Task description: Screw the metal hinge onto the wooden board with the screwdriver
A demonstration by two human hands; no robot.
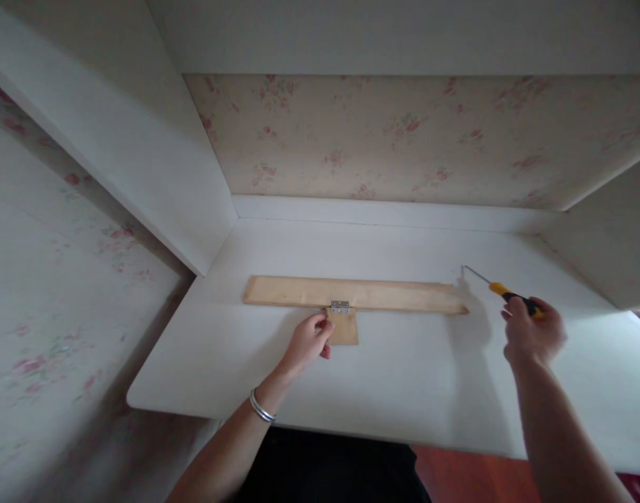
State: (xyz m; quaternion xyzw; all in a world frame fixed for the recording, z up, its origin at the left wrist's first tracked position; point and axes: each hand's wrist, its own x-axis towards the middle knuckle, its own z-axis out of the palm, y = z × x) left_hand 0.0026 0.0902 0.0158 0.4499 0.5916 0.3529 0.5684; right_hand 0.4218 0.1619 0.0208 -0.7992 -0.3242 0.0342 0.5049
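A long pale wooden strip (393,295) lies across the white desk (393,377). A small wooden block (346,328) sits against its near edge, joined to it by a small metal hinge (339,307). My left hand (307,344), with a silver bangle on the wrist, pinches the left edge of the small block. My right hand (532,332) is raised off to the right of the strip's end and grips a screwdriver (495,286) with a yellow and black handle; its metal shaft points up and left.
The desk sits in a white alcove with side panels left (142,161) and right (608,244). Floral wallpaper (404,133) covers the back wall. Red-brown floor (467,478) shows below the desk's front edge.
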